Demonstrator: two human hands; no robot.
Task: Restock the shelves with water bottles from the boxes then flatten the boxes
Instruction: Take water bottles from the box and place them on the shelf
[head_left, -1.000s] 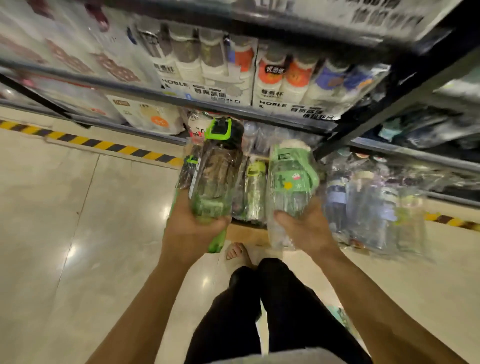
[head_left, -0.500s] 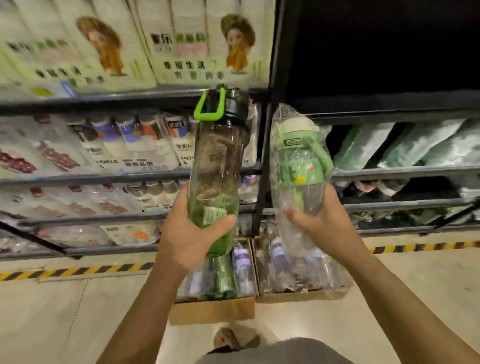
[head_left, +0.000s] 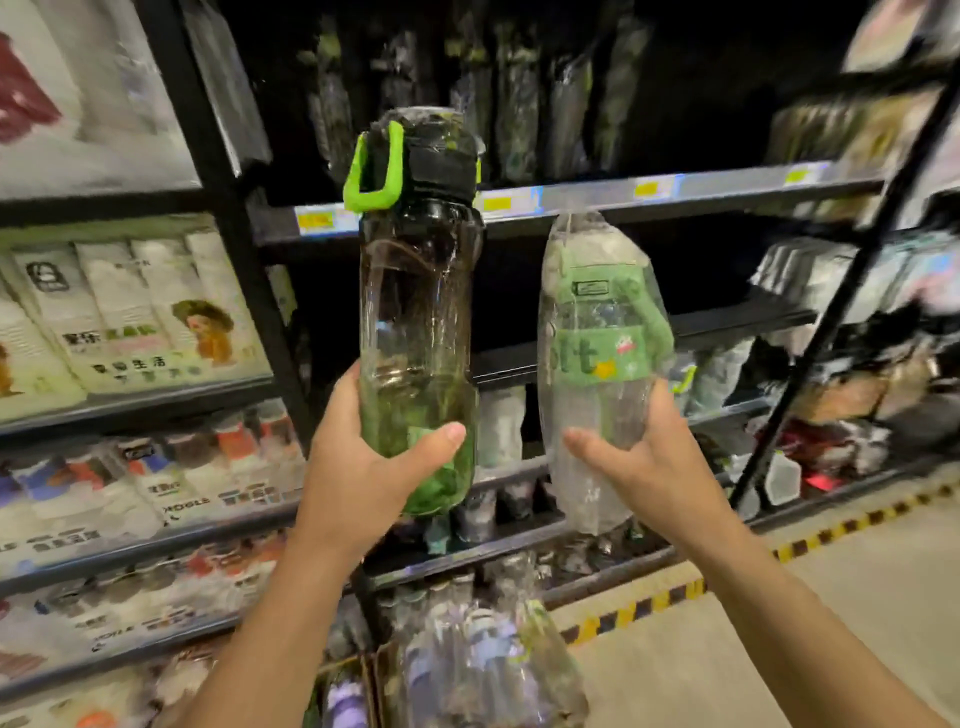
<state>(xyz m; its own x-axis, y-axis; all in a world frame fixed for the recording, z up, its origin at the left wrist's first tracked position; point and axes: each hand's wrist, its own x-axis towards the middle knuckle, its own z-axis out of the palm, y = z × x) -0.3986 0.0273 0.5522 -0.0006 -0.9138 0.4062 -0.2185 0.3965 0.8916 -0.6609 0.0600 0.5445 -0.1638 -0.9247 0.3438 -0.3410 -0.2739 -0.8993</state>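
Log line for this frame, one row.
left hand grips clear black-lidded bottle with green loop; right hand grips plastic-wrapped green bottle; both upright before dark shelf

Tall clear plastic bottle with black lid (head_left: 415, 322) sat in left hand (head_left: 358, 467), left of plastic-wrapped green bottle (head_left: 597, 338) in right hand (head_left: 644, 462); both before black metal shelf (head_left: 597, 195). Brown cardboard box (head_left: 376, 680) lay below, on floor.

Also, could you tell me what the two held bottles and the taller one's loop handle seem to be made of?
Tall bottle: clear, glossy, seemingly rigid plastic; the shelf shows through it.
Loop handle: bright green, matte, probably plastic or rubber; the look leaves it open.
Wrapped bottle: clear plastic under a thin, shiny, crinkled film bag with wrinkle highlights.
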